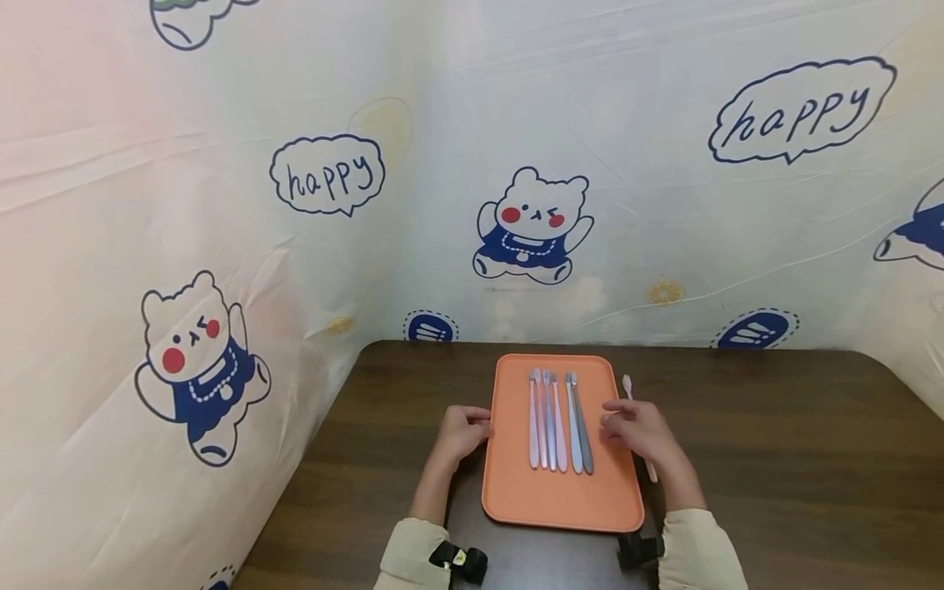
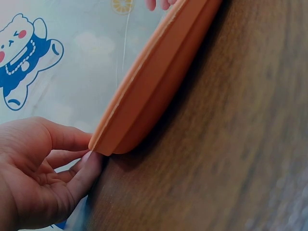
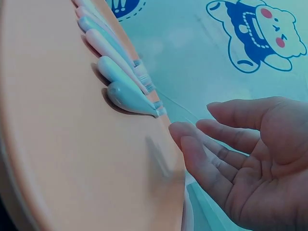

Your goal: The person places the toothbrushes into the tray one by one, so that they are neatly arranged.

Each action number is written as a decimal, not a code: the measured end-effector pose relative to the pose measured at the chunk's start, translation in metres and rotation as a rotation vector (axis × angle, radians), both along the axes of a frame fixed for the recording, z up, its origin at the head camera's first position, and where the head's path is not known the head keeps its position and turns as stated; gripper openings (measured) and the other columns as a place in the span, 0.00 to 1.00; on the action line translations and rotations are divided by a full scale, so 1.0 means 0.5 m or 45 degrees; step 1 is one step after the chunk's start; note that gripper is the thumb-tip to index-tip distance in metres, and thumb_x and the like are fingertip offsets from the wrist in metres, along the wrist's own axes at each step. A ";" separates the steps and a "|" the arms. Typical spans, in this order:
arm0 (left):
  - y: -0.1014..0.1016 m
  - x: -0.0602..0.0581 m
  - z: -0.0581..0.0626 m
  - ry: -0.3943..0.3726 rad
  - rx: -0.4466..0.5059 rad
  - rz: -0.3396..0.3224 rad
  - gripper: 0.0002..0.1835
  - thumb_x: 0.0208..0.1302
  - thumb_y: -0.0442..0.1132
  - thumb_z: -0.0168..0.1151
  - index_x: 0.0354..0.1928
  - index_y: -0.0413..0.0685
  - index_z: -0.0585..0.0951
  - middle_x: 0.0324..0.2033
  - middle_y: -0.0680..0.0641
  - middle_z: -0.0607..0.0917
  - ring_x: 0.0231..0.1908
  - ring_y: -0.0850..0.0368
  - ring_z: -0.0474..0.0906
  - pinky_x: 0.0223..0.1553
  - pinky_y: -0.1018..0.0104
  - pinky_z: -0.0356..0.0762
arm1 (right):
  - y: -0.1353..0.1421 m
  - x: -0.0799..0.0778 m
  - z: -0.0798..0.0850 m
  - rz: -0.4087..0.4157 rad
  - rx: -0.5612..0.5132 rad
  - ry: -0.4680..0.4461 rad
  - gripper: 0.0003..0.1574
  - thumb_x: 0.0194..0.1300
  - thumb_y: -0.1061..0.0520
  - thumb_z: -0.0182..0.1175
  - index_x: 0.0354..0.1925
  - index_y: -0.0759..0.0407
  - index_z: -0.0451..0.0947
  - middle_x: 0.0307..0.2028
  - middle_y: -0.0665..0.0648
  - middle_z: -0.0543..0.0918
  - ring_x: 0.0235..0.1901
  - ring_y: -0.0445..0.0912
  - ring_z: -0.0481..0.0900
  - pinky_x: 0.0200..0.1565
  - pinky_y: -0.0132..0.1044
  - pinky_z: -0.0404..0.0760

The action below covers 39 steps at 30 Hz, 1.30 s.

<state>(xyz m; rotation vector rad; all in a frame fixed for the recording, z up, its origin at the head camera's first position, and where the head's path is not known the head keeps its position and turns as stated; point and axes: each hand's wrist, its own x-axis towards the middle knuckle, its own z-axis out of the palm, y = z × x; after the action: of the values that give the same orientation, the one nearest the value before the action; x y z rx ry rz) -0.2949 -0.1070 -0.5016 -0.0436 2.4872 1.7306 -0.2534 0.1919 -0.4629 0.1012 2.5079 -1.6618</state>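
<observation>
An orange tray (image 1: 516,501) lies on the table. At its left rim my left hand (image 1: 460,433) pinches the edge; the left wrist view shows thumb and fingers meeting at the tray's corner (image 2: 113,137). Several toothbrushes lie side by side on the tray, pink and bluish ones on the left, then a light blue toothbrush (image 1: 573,430) and a grey toothbrush (image 1: 583,434) after a small gap. My right hand (image 1: 640,428) hovers at the tray's right edge, fingers loosely bent and holding nothing. Outside that edge lies a pale pink toothbrush (image 1: 627,385), its middle hidden by the hand.
Dark brown wooden table (image 1: 774,451) extends on both sides of the tray. Behind and to the left hangs a pale sheet (image 1: 442,164) printed with bears and the word "happy". Black straps with small cameras (image 1: 465,561) sit at both sleeves.
</observation>
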 end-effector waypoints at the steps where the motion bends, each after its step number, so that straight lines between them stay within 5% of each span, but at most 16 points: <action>1: 0.000 -0.001 0.000 0.001 -0.001 0.001 0.14 0.58 0.25 0.63 0.47 0.29 0.85 0.40 0.36 0.88 0.34 0.58 0.83 0.37 0.65 0.85 | 0.002 -0.001 0.000 -0.002 -0.009 0.003 0.28 0.73 0.60 0.55 0.64 0.77 0.71 0.54 0.75 0.83 0.43 0.52 0.89 0.47 0.45 0.88; 26: 0.001 0.005 0.005 0.011 0.002 -0.011 0.14 0.59 0.25 0.62 0.48 0.28 0.85 0.41 0.34 0.88 0.35 0.56 0.84 0.38 0.62 0.86 | 0.038 0.011 0.003 -0.088 -0.026 0.009 0.28 0.75 0.57 0.55 0.66 0.72 0.70 0.49 0.70 0.86 0.38 0.44 0.88 0.40 0.36 0.87; 35: 0.000 0.006 0.007 0.000 0.006 -0.012 0.14 0.61 0.26 0.62 0.48 0.28 0.85 0.41 0.34 0.88 0.36 0.56 0.84 0.38 0.63 0.86 | 0.066 0.012 0.002 -0.110 0.018 0.015 0.28 0.77 0.56 0.52 0.68 0.71 0.69 0.56 0.73 0.82 0.40 0.46 0.86 0.44 0.41 0.87; 39: 0.000 0.004 0.006 -0.004 0.011 -0.015 0.14 0.61 0.26 0.61 0.48 0.28 0.85 0.40 0.34 0.88 0.35 0.57 0.85 0.38 0.64 0.85 | 0.081 0.014 -0.002 -0.131 0.001 0.022 0.28 0.77 0.57 0.53 0.67 0.73 0.69 0.50 0.71 0.85 0.38 0.44 0.86 0.43 0.37 0.86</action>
<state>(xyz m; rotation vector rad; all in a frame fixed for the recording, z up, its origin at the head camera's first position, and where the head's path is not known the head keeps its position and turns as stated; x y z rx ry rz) -0.2932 -0.1071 -0.4984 -0.0309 2.4725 1.7356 -0.2461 0.2322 -0.4639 0.2202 2.5565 -1.7059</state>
